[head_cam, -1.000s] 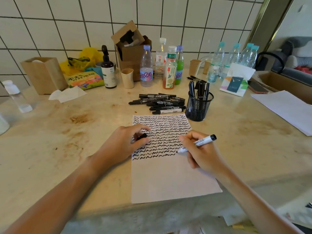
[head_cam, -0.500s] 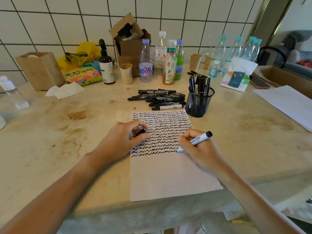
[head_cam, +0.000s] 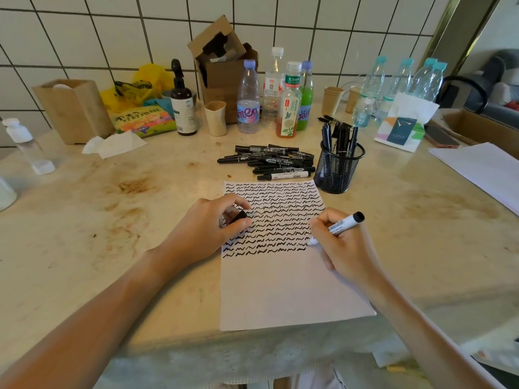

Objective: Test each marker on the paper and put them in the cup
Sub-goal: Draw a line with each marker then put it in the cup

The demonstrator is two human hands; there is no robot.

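Observation:
A white sheet of paper lies in front of me, its upper half filled with rows of black squiggles. My right hand grips a white marker with its tip down on the paper at the right end of the lowest rows. My left hand rests on the paper's left edge and pinches a black marker cap. Beyond the paper lies a pile of several black markers. To its right stands a black mesh cup with several markers upright in it.
Bottles, paper cups, a cardboard box, a brown bag and a snack packet line the tiled back wall. A tissue pack and a phone sit at the right, with another white sheet near the right edge.
The right hand has shifted slightly with the marker tip on the paper near the lowest rows. The left hand keeps hold of the cap in the same spot.

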